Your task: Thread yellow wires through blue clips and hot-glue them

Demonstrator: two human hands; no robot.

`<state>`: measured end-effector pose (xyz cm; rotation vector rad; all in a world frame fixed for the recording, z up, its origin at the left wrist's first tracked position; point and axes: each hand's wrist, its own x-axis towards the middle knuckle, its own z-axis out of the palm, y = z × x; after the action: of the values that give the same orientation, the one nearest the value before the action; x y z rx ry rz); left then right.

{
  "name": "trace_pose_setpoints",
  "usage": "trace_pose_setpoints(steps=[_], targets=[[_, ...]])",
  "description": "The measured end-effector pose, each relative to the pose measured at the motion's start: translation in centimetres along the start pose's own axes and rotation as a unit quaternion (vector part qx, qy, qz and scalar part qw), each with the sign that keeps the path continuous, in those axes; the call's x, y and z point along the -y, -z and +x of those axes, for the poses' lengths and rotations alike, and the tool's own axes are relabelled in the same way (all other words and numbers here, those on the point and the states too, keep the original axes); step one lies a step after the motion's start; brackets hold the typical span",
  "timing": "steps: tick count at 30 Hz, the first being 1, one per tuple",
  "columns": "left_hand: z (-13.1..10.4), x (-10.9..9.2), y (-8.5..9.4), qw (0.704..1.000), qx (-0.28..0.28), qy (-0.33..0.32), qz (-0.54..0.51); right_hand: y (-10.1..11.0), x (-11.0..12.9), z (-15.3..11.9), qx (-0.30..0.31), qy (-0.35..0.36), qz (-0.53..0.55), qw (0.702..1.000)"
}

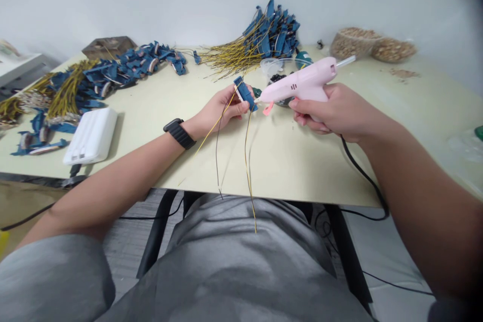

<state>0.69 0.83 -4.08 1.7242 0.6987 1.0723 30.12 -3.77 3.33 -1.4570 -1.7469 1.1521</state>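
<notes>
Between the thumb and fingers of my left hand (226,105) is a small blue plastic part (244,93). Thin yellow and black wires (247,156) trail from it over the table's front edge. My right hand (328,113) is wrapped round the handle of a pink hot glue gun (298,83), a clear glue stick (346,61) poking out of its back. The gun's nozzle points left at the lower edge of the blue part, touching it or very close; I cannot tell which. Behind the gun, partly hidden, stands a clear tub (277,69) with dark pieces inside.
Blue parts with yellow wires lie in a pile (271,32) at the back and in another heap (124,68) along the left. A white power bank (91,136) sits at the left front. Two bags of tan bits (354,43) rest at the back right. A black cord (358,166) hangs from the gun.
</notes>
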Motion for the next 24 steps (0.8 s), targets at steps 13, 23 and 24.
trace_pose_setpoints(steps=[13,23,24], targets=[[0.05,-0.08,0.01,1.0,0.006,0.007,-0.01,0.0,0.12,-0.09,0.004,-0.005,-0.003,1.0],[0.16,0.15,0.02,1.0,0.005,0.013,-0.02,0.03,-0.04,0.01,0.005,-0.007,-0.003,1.0],[0.15,0.14,0.03,1.0,0.003,0.014,-0.02,0.04,0.0,-0.03,0.005,-0.009,-0.004,1.0]])
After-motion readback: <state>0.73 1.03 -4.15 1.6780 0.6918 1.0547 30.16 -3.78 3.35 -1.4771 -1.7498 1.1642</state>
